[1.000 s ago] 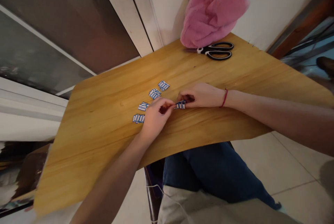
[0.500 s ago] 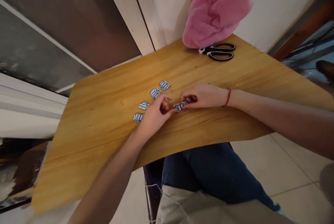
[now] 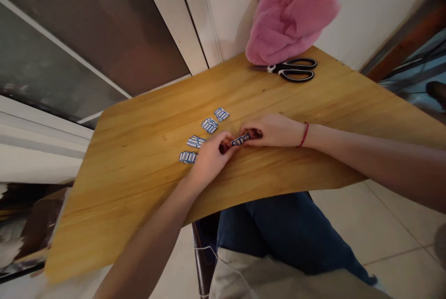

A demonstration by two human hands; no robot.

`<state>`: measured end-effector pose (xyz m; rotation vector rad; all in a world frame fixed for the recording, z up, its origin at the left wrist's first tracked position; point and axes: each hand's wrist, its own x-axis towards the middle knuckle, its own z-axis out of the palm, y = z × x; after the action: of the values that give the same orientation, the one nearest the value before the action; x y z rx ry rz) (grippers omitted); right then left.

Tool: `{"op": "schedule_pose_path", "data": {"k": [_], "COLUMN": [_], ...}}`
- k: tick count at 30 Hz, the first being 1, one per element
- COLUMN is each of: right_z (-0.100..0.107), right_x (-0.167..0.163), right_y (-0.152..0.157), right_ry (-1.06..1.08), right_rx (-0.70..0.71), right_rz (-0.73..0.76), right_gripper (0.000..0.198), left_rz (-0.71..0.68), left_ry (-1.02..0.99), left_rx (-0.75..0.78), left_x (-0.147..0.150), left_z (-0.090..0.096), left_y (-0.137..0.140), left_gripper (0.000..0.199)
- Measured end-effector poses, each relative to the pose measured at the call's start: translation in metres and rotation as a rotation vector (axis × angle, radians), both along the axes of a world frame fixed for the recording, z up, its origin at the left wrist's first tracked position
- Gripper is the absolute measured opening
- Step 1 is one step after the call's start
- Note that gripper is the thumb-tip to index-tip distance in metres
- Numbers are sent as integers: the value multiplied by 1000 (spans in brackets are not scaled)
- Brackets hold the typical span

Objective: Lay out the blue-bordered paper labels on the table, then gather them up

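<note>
Between my two hands is a small bunch of blue-edged white paper pieces (image 3: 240, 140), just above or on the wooden table (image 3: 139, 183). My left hand (image 3: 215, 152) pinches its left end between thumb and fingers. From the other side my right hand (image 3: 266, 131), with a red string at the wrist, grips the right end. Similar blue-and-white piles lie in a slanting row beyond my left hand: a far pile (image 3: 221, 113), a second pile (image 3: 209, 125), a third pile (image 3: 195, 141) and a near pile (image 3: 187, 157). My left hand partly covers the nearer two.
Black-handled scissors (image 3: 296, 69) lie at the back of the table, blades partly under a pink plush cloth (image 3: 292, 16) against the wall. A framed glass panel (image 3: 104, 25) borders the far left edge. My legs in dark blue trousers (image 3: 278, 229) are below the front edge.
My fingers have closed in on the bunch from both sides, and my left hand has shifted slightly right. The bunch now looks narrower and more even. The piles on the table stay put.
</note>
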<state>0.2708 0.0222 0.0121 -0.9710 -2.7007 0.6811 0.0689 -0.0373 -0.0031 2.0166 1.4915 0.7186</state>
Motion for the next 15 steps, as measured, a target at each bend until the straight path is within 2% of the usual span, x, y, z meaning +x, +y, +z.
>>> {"op": "schedule_pose_path", "data": {"k": [8,15], "right_z": [-2,1], "right_x": [0,-2], "right_y": [2,-1], "right_ry": [12,-7], "right_rx": [-4,-4], "right_rz": [-20,-2], "right_gripper": [22,21], "left_rz": [32,30], "left_ry": [-58,-40], "left_rx": [-45,-5], "left_x": [-1,3], "left_z": [3,1], "left_y": [-1,-1], "left_gripper": [8,7]}}
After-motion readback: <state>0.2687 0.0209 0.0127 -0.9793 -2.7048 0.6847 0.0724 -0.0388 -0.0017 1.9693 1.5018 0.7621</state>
